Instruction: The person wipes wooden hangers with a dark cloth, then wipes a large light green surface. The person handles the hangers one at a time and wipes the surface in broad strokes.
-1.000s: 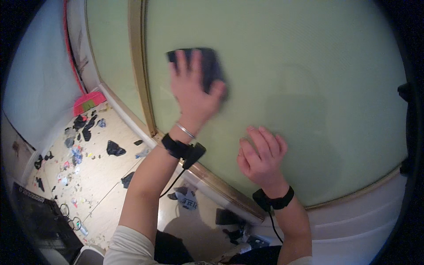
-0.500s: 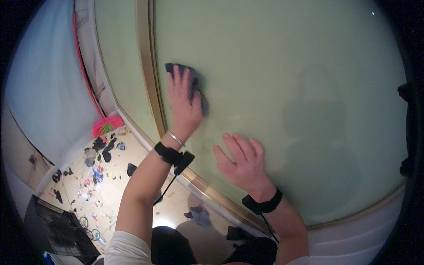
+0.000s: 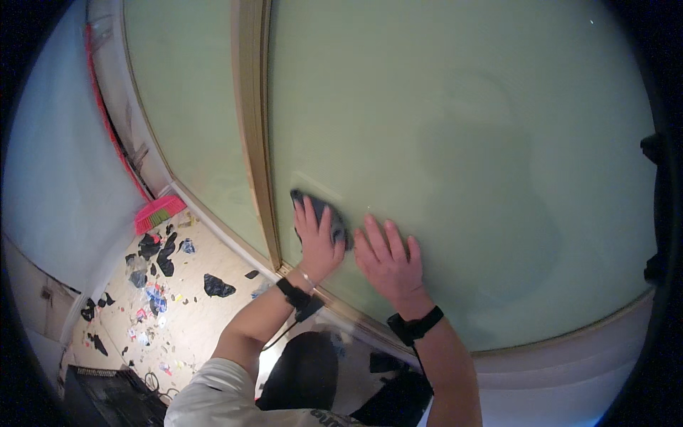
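Note:
A dark grey cloth is pressed against a pale green, glossy panel. Over it lies my left hand, with the fingers pointing up and the thumb along the cloth's right side. Just to the right, my right hand rests its spread fingers on the same panel and holds nothing. The cloth sits close to the gold-coloured upright frame at the panel's left edge, low on the panel.
A second green panel stands left of the frame. Farther left a pink broom leans on the wall. Black scraps and other litter lie across the pale floor. A black crate-like object stands at the lower left.
My left hand has slid the cloth down the panel and slightly right, closer to my right hand. My right hand stays at nearly the same place.

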A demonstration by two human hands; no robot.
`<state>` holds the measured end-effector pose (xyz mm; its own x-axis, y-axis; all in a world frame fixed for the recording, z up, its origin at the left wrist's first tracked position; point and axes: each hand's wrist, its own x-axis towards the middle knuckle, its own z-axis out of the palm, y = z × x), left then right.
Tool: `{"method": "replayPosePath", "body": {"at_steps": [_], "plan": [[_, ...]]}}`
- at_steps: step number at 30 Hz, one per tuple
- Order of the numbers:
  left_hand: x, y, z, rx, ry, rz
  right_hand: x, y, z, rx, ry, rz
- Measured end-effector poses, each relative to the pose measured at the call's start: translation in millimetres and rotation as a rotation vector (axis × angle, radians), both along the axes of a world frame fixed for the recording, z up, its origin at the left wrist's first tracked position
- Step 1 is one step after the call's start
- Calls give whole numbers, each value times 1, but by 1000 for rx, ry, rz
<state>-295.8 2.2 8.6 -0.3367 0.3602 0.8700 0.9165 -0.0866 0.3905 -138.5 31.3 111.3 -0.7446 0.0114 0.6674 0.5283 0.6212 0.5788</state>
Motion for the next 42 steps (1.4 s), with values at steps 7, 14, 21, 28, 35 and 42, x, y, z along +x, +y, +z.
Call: {"method": "replayPosePath", "body": {"at_steps": [7,14,21,28,35,42], "plan": [[-42,10,179,202,82,73,11,-7,-2,-78,13,25],[-10,2,74,112,16,7,20,-8,-7,-107,67,171],[41,-15,-7,-172,9,-77,30,-14,9,-315,35,397],[67,-4,219,21,283,14,90,-20,45,-175,353,335],[109,-5,170,-92,510,-77,128,-4,32,-42,369,267],[108,-24,52,-318,681,-236,140,-7,12,-197,272,346]]}}
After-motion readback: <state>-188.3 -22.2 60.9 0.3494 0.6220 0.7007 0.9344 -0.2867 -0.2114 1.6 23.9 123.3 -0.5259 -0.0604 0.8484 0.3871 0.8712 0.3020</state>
